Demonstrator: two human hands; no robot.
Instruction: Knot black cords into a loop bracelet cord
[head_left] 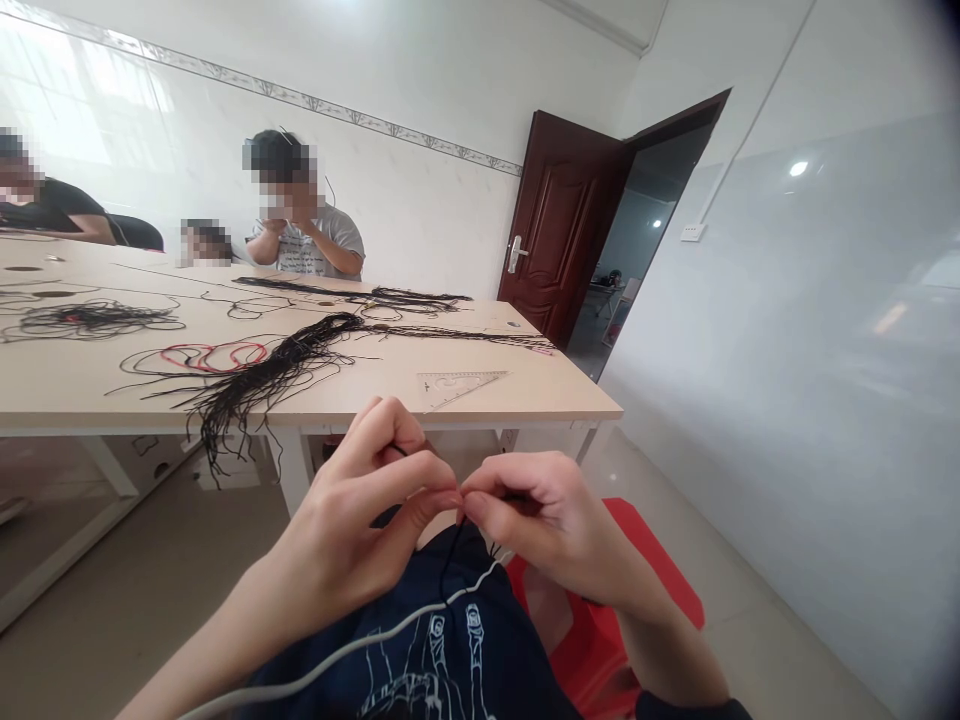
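My left hand (367, 500) and my right hand (532, 510) meet fingertip to fingertip in front of my chest, just short of the table edge. Both are closed in a pinch on a thin black cord (451, 560), whose loose end hangs down over my dark shirt. A bit of the same dark cord shows at the curled fingers of the left hand. The pinched spot itself is mostly covered by the fingertips. On the table ahead lies a thick bundle of black cords (285, 365), its frayed ends drooping over the edge.
A clear set square (457, 388) lies near the front edge of the table (360, 400). Red cord (214, 357) and another black tangle (97, 318) are at the left. A white cable (322, 668) crosses my lap. A red stool (600, 640) is at right. Co-workers sit across.
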